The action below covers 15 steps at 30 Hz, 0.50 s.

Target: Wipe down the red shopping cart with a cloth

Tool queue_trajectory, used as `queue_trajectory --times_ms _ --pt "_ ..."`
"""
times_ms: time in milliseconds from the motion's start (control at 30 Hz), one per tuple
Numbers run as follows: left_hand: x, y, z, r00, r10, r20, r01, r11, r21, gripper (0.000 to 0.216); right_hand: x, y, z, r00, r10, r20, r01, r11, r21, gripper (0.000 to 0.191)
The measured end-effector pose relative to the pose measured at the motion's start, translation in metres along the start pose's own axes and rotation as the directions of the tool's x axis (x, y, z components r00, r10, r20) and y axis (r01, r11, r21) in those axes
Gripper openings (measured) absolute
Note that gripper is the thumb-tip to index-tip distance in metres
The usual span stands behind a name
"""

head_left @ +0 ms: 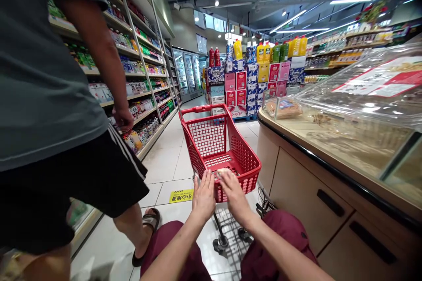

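Observation:
A red plastic shopping cart stands right in front of me, its basket showing only its own perforated walls and floor. At its near left corner lies my left hand, back up, fingers stretched out along the rim. My right hand reaches over the near rim with its fingers extended and slightly bent. Something pale shows at the right fingertips, too blurred to name. Whether either palm presses on the cart is hidden.
A person in a grey shirt stands close on my left beside drink shelves. A wood-fronted display counter runs along my right. Stacked drink cartons stand ahead. A yellow floor sign lies left of the cart.

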<state>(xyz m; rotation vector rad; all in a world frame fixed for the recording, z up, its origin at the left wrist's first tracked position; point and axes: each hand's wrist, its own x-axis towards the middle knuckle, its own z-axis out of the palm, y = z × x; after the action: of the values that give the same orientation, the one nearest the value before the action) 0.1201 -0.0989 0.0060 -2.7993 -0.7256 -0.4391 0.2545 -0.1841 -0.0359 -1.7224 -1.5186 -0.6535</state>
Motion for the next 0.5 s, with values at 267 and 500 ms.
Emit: queue_trajectory --times_ms 267,500 --pt "-0.002 -0.002 -0.008 0.999 0.042 -0.033 -0.043 0.998 -0.048 0.050 0.000 0.040 -0.026 0.970 0.213 -0.118 -0.223 0.972 -0.079 0.058" --pt "0.043 -0.019 -0.037 0.949 0.311 0.057 -0.306 0.948 -0.083 0.019 -0.016 0.029 -0.012 0.984 0.172 -0.050 -0.172 0.985 0.001 0.066"
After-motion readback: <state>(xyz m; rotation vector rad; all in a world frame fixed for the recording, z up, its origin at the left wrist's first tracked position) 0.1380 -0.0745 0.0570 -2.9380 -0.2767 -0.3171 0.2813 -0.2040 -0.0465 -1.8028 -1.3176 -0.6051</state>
